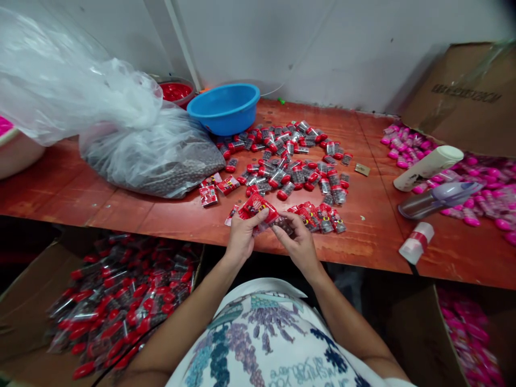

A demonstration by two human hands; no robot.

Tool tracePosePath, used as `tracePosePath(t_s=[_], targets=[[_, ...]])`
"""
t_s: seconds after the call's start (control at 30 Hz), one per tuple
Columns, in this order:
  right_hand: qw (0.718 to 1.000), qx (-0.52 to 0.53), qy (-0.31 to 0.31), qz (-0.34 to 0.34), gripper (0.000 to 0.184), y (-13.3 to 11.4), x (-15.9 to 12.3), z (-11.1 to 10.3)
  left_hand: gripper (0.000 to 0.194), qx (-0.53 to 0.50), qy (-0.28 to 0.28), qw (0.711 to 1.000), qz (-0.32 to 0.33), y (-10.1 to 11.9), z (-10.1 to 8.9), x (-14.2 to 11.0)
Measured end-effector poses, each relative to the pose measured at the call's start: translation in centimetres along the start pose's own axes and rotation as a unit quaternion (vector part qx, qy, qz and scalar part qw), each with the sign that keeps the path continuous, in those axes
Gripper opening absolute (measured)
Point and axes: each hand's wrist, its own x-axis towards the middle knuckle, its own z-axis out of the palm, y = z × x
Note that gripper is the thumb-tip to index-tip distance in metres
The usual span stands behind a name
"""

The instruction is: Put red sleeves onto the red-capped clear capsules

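Observation:
My left hand (242,235) grips a small stack of red printed packets (258,207) between thumb and fingers, just over the table's front edge. Close against it, my right hand (300,242) pinches a small clear container with dark contents (287,223), partly hidden by its fingers. Just beyond both hands lies a pile of small red-capped clear containers (282,161), filled with something dark. More red packets (318,215) are spread to the right of my hands. A few others (208,195) rest to the left.
At the left, a knotted plastic bag (153,156) stands beside a blue basin (223,110). Pink-capped containers (484,183), a white tumbler (427,167), a clear bottle (437,200) and a cardboard box (463,97) are at the right. Below, a carton (36,290) holds many red-capped containers.

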Motion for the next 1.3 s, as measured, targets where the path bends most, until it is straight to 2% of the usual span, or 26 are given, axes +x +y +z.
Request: tracePosePath(t_s=[0.23, 0.47, 0.67, 0.83, 0.9, 1.03, 1.1, 1.3], targets=[[0.999, 0.033, 0.004, -0.003, 0.031, -0.27, 0.05, -0.28, 0.033, 0.013, -0.033, 0.999, 0.018, 0.22, 0.04, -0.19], [0.996, -0.050, 0.032, -0.066, 0.029, -0.56, -0.15, -0.51, 0.034, 0.001, -0.016, 1.000, -0.006, 0.53, 0.28, -0.42], [0.999, 0.014, 0.031, 0.028, 0.033, -0.53, -0.26, -0.27, 0.031, 0.008, -0.044, 0.999, 0.008, 0.31, -0.01, -0.19], [0.998, -0.012, 0.053, -0.021, 0.028, -0.50, -0.40, -0.10, 0.031, 0.030, -0.048, 0.998, 0.017, 0.20, 0.01, -0.25], [0.998, -0.012, 0.057, -0.021, 0.028, -0.55, -0.35, -0.15, 0.030, 0.047, -0.053, 0.997, 0.025, 0.23, 0.05, -0.37], [0.993, 0.086, 0.033, 0.073, 0.030, -0.64, -0.03, -0.11, 0.030, 0.089, -0.078, 0.992, 0.046, 0.40, -0.05, -0.54], [0.987, 0.128, 0.020, 0.098, 0.031, -0.62, 0.11, -0.04, 0.033, 0.107, -0.085, 0.989, 0.054, 0.50, -0.20, -0.57], [0.998, 0.045, 0.037, -0.021, 0.028, -0.09, -0.22, 0.15, 0.025, 0.173, -0.094, 0.978, 0.074, 0.60, -0.61, -0.58]])
